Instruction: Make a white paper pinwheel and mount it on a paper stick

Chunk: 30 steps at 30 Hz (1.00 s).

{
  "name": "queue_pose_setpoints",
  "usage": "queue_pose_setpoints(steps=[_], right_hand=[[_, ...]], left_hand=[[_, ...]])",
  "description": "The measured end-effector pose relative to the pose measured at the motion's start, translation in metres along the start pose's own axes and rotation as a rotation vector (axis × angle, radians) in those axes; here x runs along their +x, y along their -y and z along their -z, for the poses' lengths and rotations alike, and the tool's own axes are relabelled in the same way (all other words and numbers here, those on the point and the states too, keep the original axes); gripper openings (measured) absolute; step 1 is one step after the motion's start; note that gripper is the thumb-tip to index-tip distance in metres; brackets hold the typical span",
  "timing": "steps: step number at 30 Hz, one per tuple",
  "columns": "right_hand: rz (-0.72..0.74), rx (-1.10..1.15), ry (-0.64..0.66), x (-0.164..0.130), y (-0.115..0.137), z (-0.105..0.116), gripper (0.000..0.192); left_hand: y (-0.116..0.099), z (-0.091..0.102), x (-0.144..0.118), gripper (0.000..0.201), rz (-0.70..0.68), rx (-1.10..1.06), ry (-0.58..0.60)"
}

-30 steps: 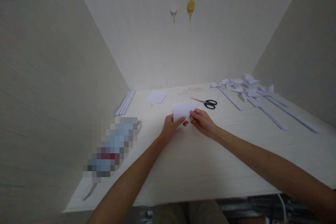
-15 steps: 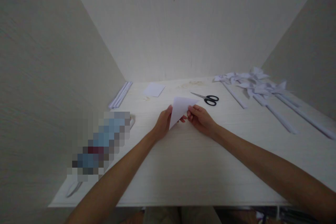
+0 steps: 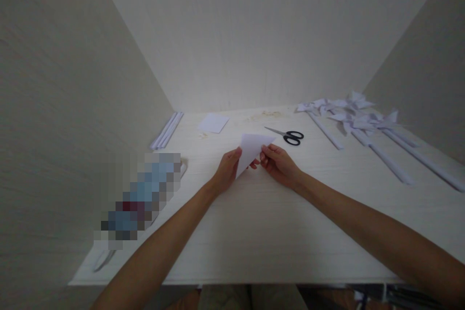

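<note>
Now the white paper sheet folded into a triangle is pinched between both hands, left hand closed on its lower edge, right hand on its right corner, above the pale wooden tabletop. A second ago it looked rectangular; since then barely shifted, so the diagonal fold seems made. Black-handled scissors lie just beyond. No readable writing anywhere.

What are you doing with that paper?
A person's left hand and right hand both pinch a white paper triangle just above a pale table. Black-handled scissors lie just behind it, untouched. Finished paper pinwheels on long sticks lie at the far right, and a small white sheet lies at the back.
</note>
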State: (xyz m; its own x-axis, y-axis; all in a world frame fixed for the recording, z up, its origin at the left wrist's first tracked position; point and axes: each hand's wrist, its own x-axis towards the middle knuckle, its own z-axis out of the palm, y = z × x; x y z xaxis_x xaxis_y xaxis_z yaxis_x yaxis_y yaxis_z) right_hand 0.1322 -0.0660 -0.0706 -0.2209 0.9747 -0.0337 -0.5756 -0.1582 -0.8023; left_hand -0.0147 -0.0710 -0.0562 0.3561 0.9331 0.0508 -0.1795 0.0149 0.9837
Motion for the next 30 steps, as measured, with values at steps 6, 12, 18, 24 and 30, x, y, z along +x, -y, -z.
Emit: queue_pose_setpoints(steps=[6,12,18,24,30], right_hand=[[0.027,-0.017,-0.008,0.0005,0.0017,-0.0006,0.028],[0.039,0.048,0.029,-0.0015,0.0046,-0.0040,0.039],[0.027,0.081,0.030,-0.0052,0.0069,-0.0063,0.032],[0.042,0.007,0.004,-0.0057,0.0067,-0.0058,0.028],[0.026,0.002,-0.075,-0.0068,0.0057,-0.0068,0.025]], left_hand=[[0.0017,0.0010,0.0004,0.045,-0.038,-0.007,0.039],[0.0036,0.0011,-0.0004,0.045,-0.074,0.028,0.082],[0.0021,-0.0029,-0.0015,0.050,-0.067,0.021,0.112],[0.0043,-0.0040,-0.0008,0.049,-0.065,0.066,0.105],[0.0065,-0.0056,-0.0022,0.048,-0.074,0.166,0.064]])
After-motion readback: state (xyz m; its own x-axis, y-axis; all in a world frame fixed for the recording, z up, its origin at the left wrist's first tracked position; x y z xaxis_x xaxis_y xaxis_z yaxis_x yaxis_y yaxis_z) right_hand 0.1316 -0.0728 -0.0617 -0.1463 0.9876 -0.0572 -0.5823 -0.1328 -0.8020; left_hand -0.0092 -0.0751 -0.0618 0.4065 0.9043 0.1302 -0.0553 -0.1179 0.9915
